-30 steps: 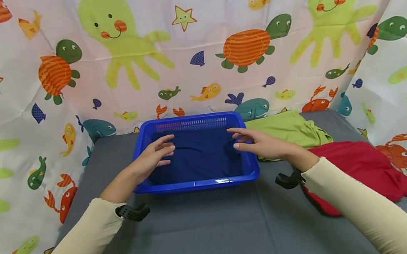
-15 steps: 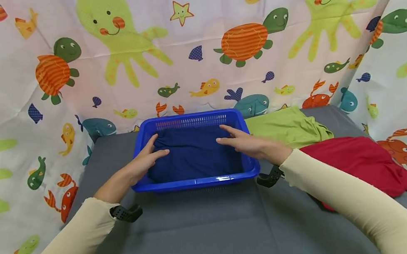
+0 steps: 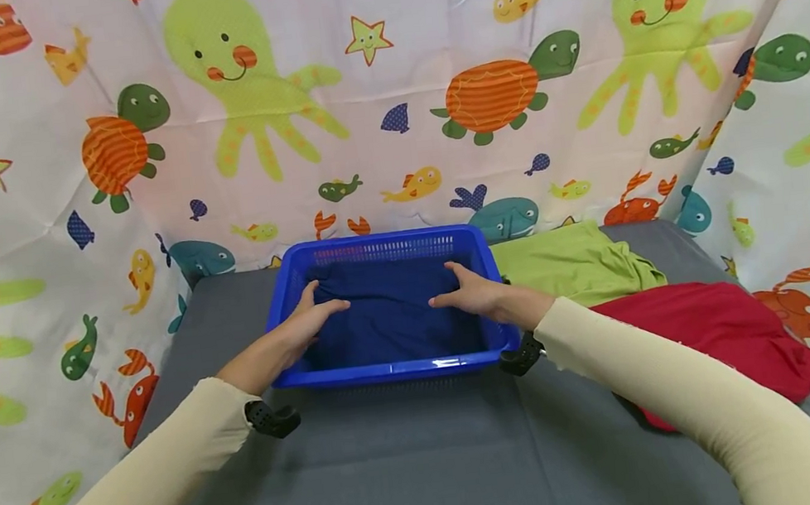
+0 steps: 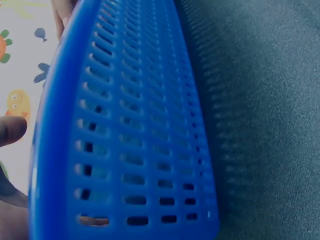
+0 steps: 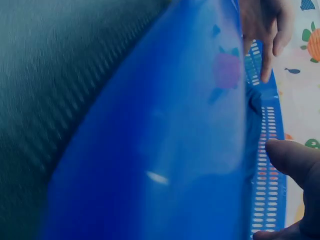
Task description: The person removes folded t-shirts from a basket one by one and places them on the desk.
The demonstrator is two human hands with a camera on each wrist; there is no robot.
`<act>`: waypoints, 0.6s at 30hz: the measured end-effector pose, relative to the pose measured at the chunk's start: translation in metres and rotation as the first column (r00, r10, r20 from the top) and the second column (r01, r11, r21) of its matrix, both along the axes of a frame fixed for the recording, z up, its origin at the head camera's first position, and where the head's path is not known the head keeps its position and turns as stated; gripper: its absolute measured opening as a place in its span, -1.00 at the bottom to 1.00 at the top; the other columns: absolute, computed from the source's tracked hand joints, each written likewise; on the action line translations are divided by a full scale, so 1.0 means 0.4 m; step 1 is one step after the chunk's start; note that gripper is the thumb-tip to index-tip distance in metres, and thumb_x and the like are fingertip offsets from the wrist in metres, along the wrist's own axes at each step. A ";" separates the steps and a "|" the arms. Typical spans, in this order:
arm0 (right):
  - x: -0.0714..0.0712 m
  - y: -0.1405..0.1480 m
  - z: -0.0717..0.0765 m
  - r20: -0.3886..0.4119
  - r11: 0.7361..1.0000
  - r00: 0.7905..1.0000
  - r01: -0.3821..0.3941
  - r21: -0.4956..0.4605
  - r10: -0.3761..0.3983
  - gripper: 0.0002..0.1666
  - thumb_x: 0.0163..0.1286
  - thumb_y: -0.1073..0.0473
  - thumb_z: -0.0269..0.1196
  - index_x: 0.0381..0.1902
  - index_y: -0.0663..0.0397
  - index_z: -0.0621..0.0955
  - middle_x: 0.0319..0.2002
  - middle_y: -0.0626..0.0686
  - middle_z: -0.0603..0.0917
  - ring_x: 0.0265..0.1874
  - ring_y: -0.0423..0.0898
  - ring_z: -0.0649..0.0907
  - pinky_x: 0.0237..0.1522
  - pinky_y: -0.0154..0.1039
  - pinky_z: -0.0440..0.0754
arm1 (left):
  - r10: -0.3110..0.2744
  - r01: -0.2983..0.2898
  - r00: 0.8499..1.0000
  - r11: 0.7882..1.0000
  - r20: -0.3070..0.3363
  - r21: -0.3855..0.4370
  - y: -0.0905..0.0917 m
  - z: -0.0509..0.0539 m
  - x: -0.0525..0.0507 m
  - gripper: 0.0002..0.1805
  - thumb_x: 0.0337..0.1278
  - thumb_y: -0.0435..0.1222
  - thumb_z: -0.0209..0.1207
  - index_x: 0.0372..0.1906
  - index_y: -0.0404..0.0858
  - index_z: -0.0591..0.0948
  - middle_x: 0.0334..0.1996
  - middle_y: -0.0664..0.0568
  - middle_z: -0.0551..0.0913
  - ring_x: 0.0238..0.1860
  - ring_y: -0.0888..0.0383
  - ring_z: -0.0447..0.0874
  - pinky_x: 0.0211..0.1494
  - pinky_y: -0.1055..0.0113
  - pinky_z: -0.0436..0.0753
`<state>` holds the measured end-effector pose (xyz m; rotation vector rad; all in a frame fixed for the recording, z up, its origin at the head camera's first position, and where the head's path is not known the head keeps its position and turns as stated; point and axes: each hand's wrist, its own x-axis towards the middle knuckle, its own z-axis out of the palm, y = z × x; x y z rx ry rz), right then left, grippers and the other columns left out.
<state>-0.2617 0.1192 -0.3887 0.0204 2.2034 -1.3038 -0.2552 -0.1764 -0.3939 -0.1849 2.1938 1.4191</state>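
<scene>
A blue plastic basket (image 3: 388, 368) with slotted walls stands at the back middle of the grey table, dark blue cloth (image 3: 396, 308) spread over its inside. Over the basket's left side is my left hand (image 3: 301, 324), thumb and fingers spread apart and nothing held. My right hand (image 3: 480, 292) hovers over the right side in the same spread pose, also holding nothing. The left wrist view shows the basket's slotted wall (image 4: 145, 120) close up, with fingertips past its rim. In the right wrist view the thumb (image 5: 292, 157) shows beyond the near wall.
Right of the basket lies a crumpled lime green cloth (image 3: 574, 262) on the table (image 3: 415, 468). A red cloth (image 3: 722, 337) lies in front of it, partly behind my right sleeve. A printed sea-animal curtain (image 3: 361, 132) encloses the back and sides.
My right hand has moved left and inward over the basket. The left hand has lowered slightly, and the thumbs of both hands now stand apart from the fingers. Basket and cloths stay put.
</scene>
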 end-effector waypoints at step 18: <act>-0.028 -0.021 0.018 0.157 0.996 0.984 -0.085 0.022 0.081 0.16 0.49 -0.06 0.20 0.64 -0.15 -0.36 0.66 0.18 -0.32 0.63 0.27 -0.10 0.57 0.33 -0.04 | -0.122 0.123 0.992 0.987 0.017 -0.103 0.001 -0.013 -0.040 0.03 0.41 -0.01 0.09 0.65 -0.02 -0.35 0.66 -0.20 -0.36 0.64 -0.27 -0.27 0.61 -0.28 -0.02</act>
